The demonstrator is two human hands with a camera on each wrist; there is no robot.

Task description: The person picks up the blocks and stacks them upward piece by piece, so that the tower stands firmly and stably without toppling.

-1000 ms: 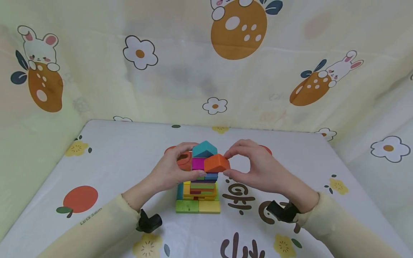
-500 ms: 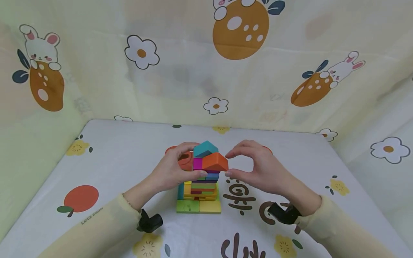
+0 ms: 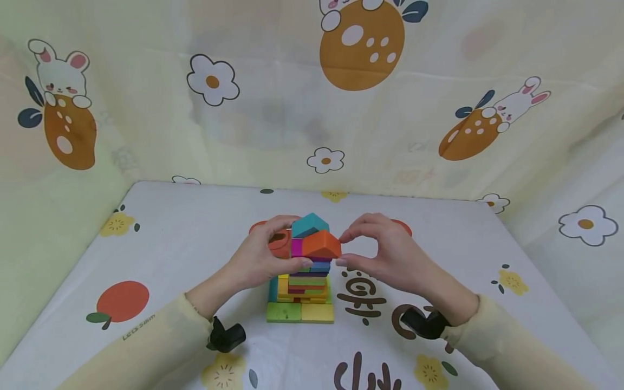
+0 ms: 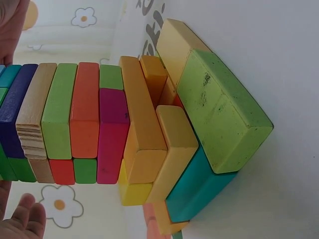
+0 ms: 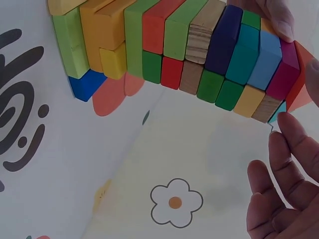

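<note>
The orange roof block (image 3: pixel 322 245) is sliding left onto the tower (image 3: pixel 300 287), pinched by the right hand (image 3: pixel 385 254); the left hand (image 3: pixel 260 254) is gripping the top blocks. Left wrist view is showing the tower's base (image 4: pixel 219 109). Right wrist view is showing fingertips (image 5: pixel 299 139) at the block (image 5: pixel 300 74).

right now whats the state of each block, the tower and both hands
orange roof block: on top of the tower, right side, pinched by the right hand
teal roof block: on top, behind the orange one, untouched
magenta block: under the teal one, partly hidden
block tower: standing upright on the table
left hand: gripping the tower's upper left side
right hand: thumb and forefinger on the orange roof block
</note>
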